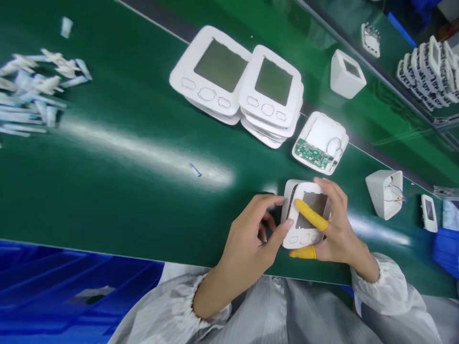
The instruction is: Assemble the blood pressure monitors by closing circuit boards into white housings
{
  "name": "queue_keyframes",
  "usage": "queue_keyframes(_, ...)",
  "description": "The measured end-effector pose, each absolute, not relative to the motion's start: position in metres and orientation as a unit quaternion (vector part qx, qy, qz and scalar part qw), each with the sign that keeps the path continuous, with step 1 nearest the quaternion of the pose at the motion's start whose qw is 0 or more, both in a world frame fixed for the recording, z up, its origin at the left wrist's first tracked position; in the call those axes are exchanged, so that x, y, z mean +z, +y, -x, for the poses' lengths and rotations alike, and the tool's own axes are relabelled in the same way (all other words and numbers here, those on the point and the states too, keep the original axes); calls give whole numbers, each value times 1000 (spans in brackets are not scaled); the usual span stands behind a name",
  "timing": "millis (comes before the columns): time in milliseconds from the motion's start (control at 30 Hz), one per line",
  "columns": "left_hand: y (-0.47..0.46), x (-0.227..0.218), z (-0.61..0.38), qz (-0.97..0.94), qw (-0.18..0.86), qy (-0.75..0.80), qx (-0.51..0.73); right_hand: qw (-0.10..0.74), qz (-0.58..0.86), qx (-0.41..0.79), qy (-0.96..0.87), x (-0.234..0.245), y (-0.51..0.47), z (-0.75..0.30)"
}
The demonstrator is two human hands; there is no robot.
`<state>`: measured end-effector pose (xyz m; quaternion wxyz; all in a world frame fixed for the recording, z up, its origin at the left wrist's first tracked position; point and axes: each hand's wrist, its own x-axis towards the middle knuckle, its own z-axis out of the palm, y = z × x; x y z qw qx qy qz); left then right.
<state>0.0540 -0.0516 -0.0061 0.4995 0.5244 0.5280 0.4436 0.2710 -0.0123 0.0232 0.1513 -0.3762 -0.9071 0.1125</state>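
Between my hands sits a white device casing (294, 237) with a square screen window and button outlines, near the table's front edge. A dark gap shows along its left side, between front panel and back shell. My left hand (253, 234) pinches that left edge with thumb and index finger. Around the right side wraps my right hand (335, 229), with yellow finger cots on two fingers, one lying across the front. Just behind is an open white shell (320, 125) holding a green circuit board (311, 154) and thin wires.
Stacked white front panels (270, 91) with screens lie at the back, beside another stack (215, 71). A pile of pale strips (32, 93) is at far left, a small blue scrap (194, 169) mid-table. White housings (382, 193) and a small display panel (429, 212) lie right.
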Motion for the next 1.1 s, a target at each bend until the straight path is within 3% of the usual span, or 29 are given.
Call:
queue_keyframes(200,-59,-9,-59,-560,435,564,423,179,393,155,-889,17,-20,-272)
queue_keyframes(400,-70,-17,-68,-650,289,587,386,296,629,257,-671,-4,-75,-257)
queue_keyframes(500,-72,-19,-66,-640,287,604,378,412,640,344,-550,-13,-97,-230)
queue_keyframes(667,-72,-8,-57,-530,337,700,340,609,503,503,-351,-11,-103,-188)
queue_keyframes(800,-69,-1,-60,-422,433,689,400,644,489,427,-403,-4,-107,-179)
queue_keyframes(1100,-34,6,-80,-191,592,606,495,590,506,214,-592,13,-109,-187)
